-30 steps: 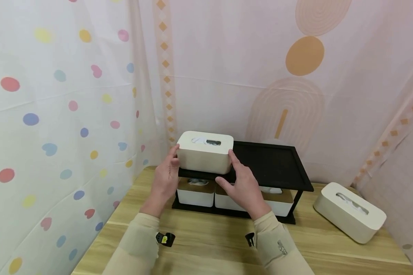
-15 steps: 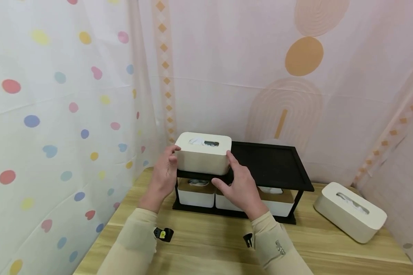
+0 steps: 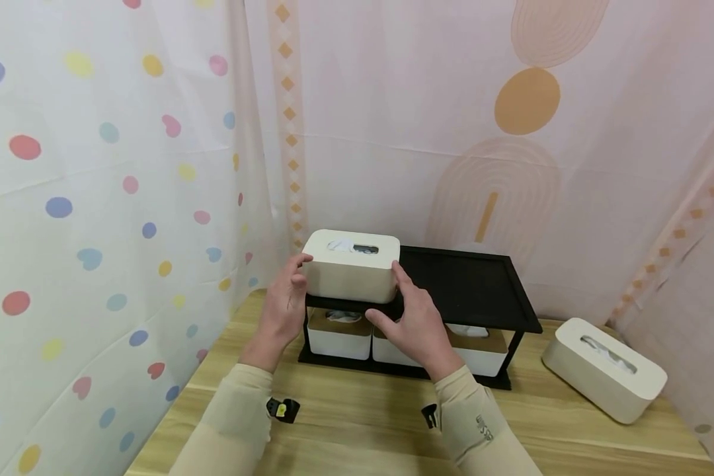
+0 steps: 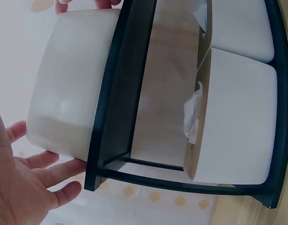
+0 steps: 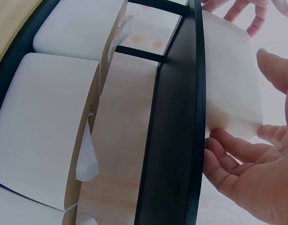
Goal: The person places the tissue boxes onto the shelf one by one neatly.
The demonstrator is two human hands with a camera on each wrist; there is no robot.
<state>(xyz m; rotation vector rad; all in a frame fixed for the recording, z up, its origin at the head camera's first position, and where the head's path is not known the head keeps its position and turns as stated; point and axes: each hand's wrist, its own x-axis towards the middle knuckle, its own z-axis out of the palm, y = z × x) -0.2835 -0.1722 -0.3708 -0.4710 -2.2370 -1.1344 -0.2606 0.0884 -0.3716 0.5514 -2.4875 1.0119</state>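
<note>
From here I see the wooden bench (image 3: 357, 423) pushed into a corner of patterned curtains, which is why everything crowds toward the back. On it stands the black two-tier rack (image 3: 470, 284), its flat top tray raised on thin posts so that boxes fit both above and below. Under the tray sit two white boxes with wood-toned lids (image 3: 339, 334), side by side, tissue poking from their slots; the wrist views show them tucked fully inside the frame. A second cream tissue box (image 3: 603, 367) lies well apart at the bench's right end, angled, within reach of my right arm.

The cream tissue box (image 3: 352, 264) in hand rests on the left end of the top tray, its slot upward, its base flat on the tray in both wrist views. I have it bracketed from both ends, I judge so it can be nudged square with the tray's edge. My left hand (image 3: 285, 307) lies against the left end with fingers fairly straight, touching rather than clutching. My right hand (image 3: 413, 320) presses the right end with extended fingers, thumb low by the tray's front rim. Neither hand is wrapped round the box.
</note>
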